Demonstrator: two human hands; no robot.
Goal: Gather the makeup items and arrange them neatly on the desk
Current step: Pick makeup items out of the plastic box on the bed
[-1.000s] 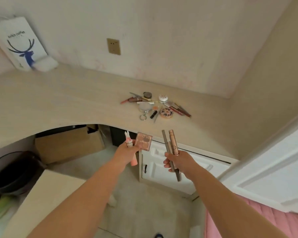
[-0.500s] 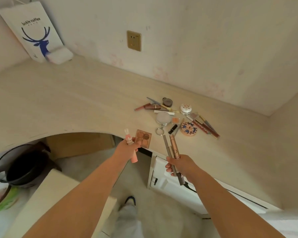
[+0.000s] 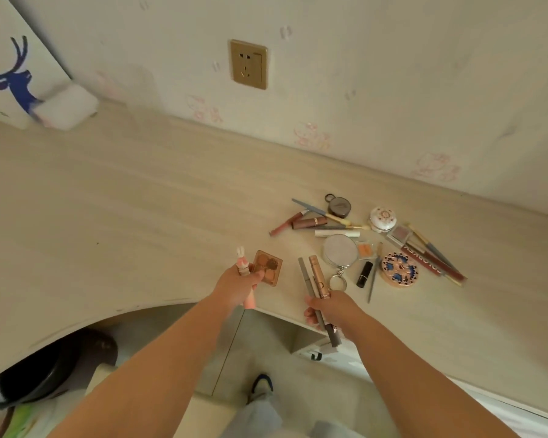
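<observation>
1. Left hand (image 3: 239,284): closed around two items, a pink bunny-topped tube (image 3: 241,263) and a square eyeshadow palette (image 3: 267,267) with brown pans, both held over the desk (image 3: 124,200) edge.
2. Right hand (image 3: 328,309): closed on two slim sticks side by side, a grey pencil (image 3: 307,276) and a rose-gold tube (image 3: 317,273), tips pointing to 12 o'clock.
3. Loose pile, at 1 to 2 o'clock from the right hand, lying on the desk: round silver mirror (image 3: 340,250) on a key ring, black lipstick (image 3: 364,274), ornate round compact (image 3: 399,269), white ceramic pot (image 3: 382,219), dark round case (image 3: 338,206), several long liners and brushes (image 3: 434,248) crossed over one another.
4. Materials: desk is pale matte wood grain, smooth; mirror and tubes look glossy and hard; sticks are thin cylinders, likely to roll.
5. Risk: each hand carries two things in one grip; loosening to set one down may let the other slip off the edge to the floor below.
6. Risk: cylinders laid on the smooth top may roll; placing into the crossed pile could scatter it.
7. Unrelated: paper bag (image 3: 16,64) at 10 o'clock, wall socket (image 3: 249,64) at 12.
</observation>
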